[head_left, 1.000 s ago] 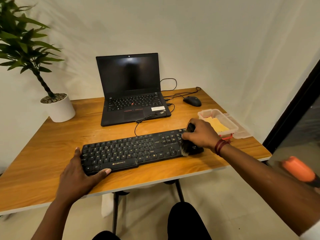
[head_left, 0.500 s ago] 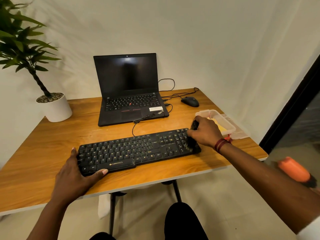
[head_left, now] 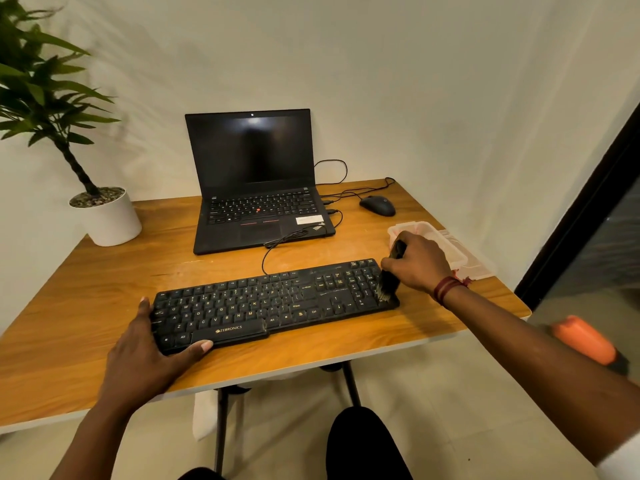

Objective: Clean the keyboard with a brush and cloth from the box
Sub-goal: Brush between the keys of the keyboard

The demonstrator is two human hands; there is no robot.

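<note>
A black keyboard [head_left: 277, 299] is laid across the wooden desk [head_left: 86, 306], held at its left end by the left hand [head_left: 152, 355]. A dark brush [head_left: 389, 282] is gripped by the right hand [head_left: 419, 263], bristles set on the keyboard's right edge. A clear box [head_left: 446, 244] is parked just behind.

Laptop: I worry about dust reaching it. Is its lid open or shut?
Open. The laptop stands with its dark screen upright and its keys exposed, behind the keyboard.
</note>
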